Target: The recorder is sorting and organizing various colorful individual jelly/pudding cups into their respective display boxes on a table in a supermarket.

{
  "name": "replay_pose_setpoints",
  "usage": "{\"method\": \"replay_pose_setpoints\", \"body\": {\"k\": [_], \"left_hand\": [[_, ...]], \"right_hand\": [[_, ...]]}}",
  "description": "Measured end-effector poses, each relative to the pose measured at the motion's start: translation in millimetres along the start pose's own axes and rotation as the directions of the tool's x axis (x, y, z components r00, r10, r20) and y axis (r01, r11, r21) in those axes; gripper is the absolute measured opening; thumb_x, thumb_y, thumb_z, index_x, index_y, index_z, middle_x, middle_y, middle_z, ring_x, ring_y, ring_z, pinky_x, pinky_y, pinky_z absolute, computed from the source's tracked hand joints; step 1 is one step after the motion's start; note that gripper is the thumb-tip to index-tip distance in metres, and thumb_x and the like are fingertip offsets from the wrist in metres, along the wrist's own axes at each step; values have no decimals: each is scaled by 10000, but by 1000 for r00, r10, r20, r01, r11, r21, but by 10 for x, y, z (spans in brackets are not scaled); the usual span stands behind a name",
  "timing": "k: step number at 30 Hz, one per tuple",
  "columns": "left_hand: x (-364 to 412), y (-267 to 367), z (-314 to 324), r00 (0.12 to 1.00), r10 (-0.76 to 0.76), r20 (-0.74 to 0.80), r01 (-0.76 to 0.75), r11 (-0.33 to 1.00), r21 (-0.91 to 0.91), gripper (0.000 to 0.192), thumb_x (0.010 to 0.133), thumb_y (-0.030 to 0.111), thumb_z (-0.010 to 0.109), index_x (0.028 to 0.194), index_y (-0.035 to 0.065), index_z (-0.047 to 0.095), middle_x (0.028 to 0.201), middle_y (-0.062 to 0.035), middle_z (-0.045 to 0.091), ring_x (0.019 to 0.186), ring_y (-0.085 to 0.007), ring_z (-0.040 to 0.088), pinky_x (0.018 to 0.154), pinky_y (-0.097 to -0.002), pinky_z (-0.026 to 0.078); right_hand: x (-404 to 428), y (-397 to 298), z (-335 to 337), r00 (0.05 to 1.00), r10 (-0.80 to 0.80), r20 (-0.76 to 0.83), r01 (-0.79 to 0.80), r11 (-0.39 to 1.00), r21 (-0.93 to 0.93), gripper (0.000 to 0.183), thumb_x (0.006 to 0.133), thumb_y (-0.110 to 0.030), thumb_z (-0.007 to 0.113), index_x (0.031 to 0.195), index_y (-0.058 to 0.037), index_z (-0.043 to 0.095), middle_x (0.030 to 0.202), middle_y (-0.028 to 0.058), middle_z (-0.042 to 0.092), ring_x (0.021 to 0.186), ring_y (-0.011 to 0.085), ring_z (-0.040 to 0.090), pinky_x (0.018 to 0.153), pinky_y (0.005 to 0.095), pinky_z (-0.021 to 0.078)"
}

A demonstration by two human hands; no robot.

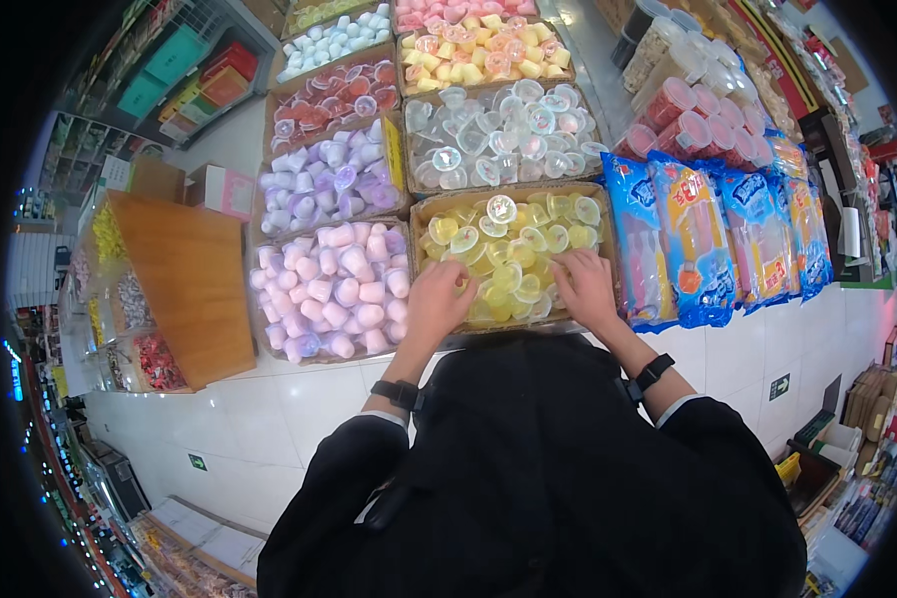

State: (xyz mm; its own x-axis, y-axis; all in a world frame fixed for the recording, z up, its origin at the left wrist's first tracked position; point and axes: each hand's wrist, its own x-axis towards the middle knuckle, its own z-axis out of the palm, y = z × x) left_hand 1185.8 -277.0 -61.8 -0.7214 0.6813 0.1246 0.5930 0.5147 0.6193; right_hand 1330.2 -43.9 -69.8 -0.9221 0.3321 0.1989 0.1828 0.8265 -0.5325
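A cardboard box (510,329) of yellow jelly cups (507,276) lies before me. My left hand (442,293) is over its left side, fingers curled loosely, with a gap between thumb and fingertips. Over the right side, my right hand (586,285) has its thumb and forefinger apart, close to the cups at that edge. No cup shows clearly in either hand, though the undersides of the fingers are hidden. Lids face up on several yellow cups; others lie tipped.
Pale pink jelly cups (336,291) fill the box at left, with purple ones (329,179) behind. Clear cups (504,134) lie beyond the yellow. Blue-and-yellow packs (691,232) stand at right, below pink-lidded tubs (703,123). A wooden panel (179,284) rises at far left.
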Motion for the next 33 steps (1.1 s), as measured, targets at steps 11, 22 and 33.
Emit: {"method": "replay_pose_setpoints", "body": {"k": [11, 22, 33], "left_hand": [[3, 52, 26, 993, 85, -77, -80, 994, 76, 247, 801, 214, 739, 964, 57, 641, 953, -113, 611, 911, -322, 603, 776, -420, 506], [-84, 111, -66, 999, 34, 41, -34, 999, 12, 242, 821, 224, 730, 956, 57, 617, 982, -114, 593, 882, -332, 619, 737, -424, 502], [-261, 278, 46, 998, 34, -48, -23, 976, 215, 309, 923, 175, 601, 1204, 47, 612, 1101, -118, 652, 1019, -303, 603, 812, -428, 453]], "right_hand": [[-13, 12, 7, 998, 63, 29, -63, 998, -7, 174, 976, -176, 557, 981, -25, 642, 995, 143, 662, 1057, 323, 584, 904, 456, 390], [7, -38, -16, 998, -26, 50, 31, 995, -94, 395, 948, -341, 605, 1214, -49, 590, 1093, 135, 648, 1151, 303, 538, 953, 459, 354], [10, -89, -128, 978, -48, 204, 66, 995, -81, 662, 772, -305, 701, 1369, -79, 526, 1130, 122, 590, 1170, 288, 495, 963, 455, 345]]}}
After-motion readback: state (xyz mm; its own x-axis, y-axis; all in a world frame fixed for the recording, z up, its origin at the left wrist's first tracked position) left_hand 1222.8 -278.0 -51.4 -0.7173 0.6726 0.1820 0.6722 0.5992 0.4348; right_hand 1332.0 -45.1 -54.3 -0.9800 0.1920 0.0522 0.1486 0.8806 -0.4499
